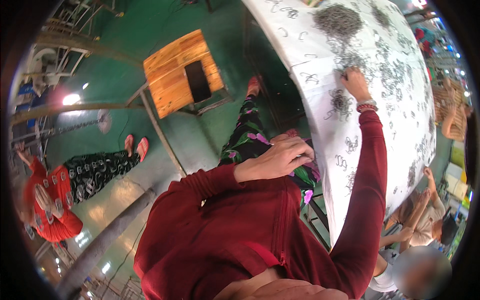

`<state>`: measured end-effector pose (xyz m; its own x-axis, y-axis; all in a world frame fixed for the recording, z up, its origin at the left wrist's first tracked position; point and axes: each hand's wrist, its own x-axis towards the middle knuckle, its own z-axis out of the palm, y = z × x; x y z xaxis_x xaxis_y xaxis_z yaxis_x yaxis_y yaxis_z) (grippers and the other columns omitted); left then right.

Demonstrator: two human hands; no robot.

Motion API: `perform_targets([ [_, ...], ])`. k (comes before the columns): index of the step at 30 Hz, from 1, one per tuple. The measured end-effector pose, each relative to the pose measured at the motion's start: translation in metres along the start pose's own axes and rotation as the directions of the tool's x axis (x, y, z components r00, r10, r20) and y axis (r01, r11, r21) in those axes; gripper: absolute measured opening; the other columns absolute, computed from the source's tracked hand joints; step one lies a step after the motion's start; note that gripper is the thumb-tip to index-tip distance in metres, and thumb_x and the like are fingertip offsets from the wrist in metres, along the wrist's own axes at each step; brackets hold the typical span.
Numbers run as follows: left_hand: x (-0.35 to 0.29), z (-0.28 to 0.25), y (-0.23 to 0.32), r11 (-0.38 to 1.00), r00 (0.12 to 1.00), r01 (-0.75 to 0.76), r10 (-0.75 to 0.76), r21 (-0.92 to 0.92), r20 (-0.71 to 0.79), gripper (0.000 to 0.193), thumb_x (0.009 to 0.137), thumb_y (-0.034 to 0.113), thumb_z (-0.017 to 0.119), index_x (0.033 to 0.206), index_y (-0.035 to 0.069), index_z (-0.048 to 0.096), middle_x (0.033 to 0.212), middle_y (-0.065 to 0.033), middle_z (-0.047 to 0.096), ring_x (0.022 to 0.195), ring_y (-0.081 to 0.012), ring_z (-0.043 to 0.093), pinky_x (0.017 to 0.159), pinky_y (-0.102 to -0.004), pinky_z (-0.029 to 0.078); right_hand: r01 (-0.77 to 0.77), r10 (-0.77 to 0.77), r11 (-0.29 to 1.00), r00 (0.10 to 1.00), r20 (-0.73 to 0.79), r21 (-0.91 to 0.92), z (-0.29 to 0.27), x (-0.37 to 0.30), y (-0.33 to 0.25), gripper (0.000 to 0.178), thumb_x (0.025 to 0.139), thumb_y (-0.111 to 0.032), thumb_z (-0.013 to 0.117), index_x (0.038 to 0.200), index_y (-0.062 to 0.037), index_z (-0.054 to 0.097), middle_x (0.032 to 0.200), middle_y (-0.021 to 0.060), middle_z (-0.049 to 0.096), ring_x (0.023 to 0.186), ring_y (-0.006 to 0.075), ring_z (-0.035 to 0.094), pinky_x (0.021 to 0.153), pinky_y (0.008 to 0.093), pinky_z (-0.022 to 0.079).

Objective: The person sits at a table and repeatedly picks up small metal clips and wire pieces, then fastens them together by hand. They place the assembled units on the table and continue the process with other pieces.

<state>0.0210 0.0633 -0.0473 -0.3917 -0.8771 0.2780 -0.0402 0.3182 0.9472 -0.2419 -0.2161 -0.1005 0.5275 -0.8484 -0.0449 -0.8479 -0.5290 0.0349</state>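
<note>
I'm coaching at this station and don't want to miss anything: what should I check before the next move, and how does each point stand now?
1. Right hand at the dark, curved, wire-like pieces: ok, its fingers are down among them.
2. Right hand gripping a piece: cannot tell, its fingertips show too small.
3. Left hand empty: cannot tell, its curled fingers hide any grip.
4. Pieces gathered in one pile: not ok, there is a large heap plus many scattered clusters.
5. Right wrist bare: not ok, it wears a red beaded bracelet.
6. Brown wooden stool clear of the white-covered table: ok, they stand apart.
</note>
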Motion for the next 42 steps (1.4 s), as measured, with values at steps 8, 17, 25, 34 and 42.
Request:
perform_targets([
  [8, 0.009, -0.014, 0.001, 0.998, 0.998, 0.048, -0.049, -0.036, -0.030, 0.008, 0.086, 0.007, 0.062, 0.092, 0.003, 0.057, 0.088, -0.0082, 0.060, 0.081, -0.0234, 0.059, 0.072, -0.0331, 0.047, -0.230, 0.394, 0.702, 0.914, -0.099, 0.674, -0.040, 0.002, 0.015, 0.025, 0.078, -0.018, 0.057, 0.084, 0.0067, 0.059, 0.073, 0.0188, 0.063, 0.066, 0.0284, 0.061, 0.065, 0.0353, 0.046],
  [17, 0.006, -0.007, -0.001, 1.000, 0.999, 0.029, -0.029, -0.006, -0.013, 0.009, 0.088, 0.007, 0.060, 0.095, 0.003, 0.058, 0.090, -0.0089, 0.059, 0.082, -0.0231, 0.060, 0.072, -0.0328, 0.048, -0.305, 0.609, 0.652, 0.756, -0.240, 0.694, -0.028, -0.004, 0.021, 0.040, 0.072, -0.013, 0.063, 0.109, 0.0003, 0.063, 0.080, 0.0154, 0.069, 0.072, 0.0228, 0.066, 0.069, 0.0310, 0.050],
  [25, 0.006, -0.005, 0.011, 0.996, 0.996, 0.084, -0.083, -0.014, 0.028, 0.008, 0.087, 0.005, 0.060, 0.095, 0.003, 0.058, 0.089, -0.0088, 0.059, 0.083, -0.0219, 0.060, 0.072, -0.0319, 0.048, -0.257, 0.632, 0.557, 0.748, -0.202, 0.790, -0.016, -0.027, 0.059, 0.029, 0.064, -0.009, 0.068, 0.092, -0.0025, 0.071, 0.076, 0.0119, 0.070, 0.071, 0.0189, 0.067, 0.069, 0.0284, 0.050],
  [34, 0.004, 0.006, 0.005, 0.993, 0.993, 0.110, -0.112, 0.046, 0.031, 0.006, 0.088, 0.002, 0.059, 0.093, 0.000, 0.057, 0.089, -0.0086, 0.064, 0.084, -0.0162, 0.061, 0.075, -0.0282, 0.048, -0.553, 0.587, 0.514, 0.784, 0.201, 0.656, -0.078, -0.090, 0.095, 0.025, 0.074, -0.010, 0.063, 0.097, -0.0031, 0.070, 0.079, 0.0120, 0.067, 0.074, 0.0213, 0.065, 0.071, 0.0310, 0.055],
  [42, 0.016, 0.015, 0.001, 0.996, 0.994, 0.084, -0.085, 0.013, 0.073, 0.006, 0.088, 0.001, 0.058, 0.094, 0.000, 0.057, 0.089, -0.0069, 0.062, 0.084, -0.0135, 0.058, 0.077, -0.0271, 0.047, -0.395, 0.650, 0.392, 0.758, 0.054, 0.831, -0.120, -0.302, 0.105, 0.031, 0.077, -0.007, 0.057, 0.104, 0.0072, 0.062, 0.084, 0.0069, 0.064, 0.077, 0.0138, 0.062, 0.074, 0.0260, 0.052],
])
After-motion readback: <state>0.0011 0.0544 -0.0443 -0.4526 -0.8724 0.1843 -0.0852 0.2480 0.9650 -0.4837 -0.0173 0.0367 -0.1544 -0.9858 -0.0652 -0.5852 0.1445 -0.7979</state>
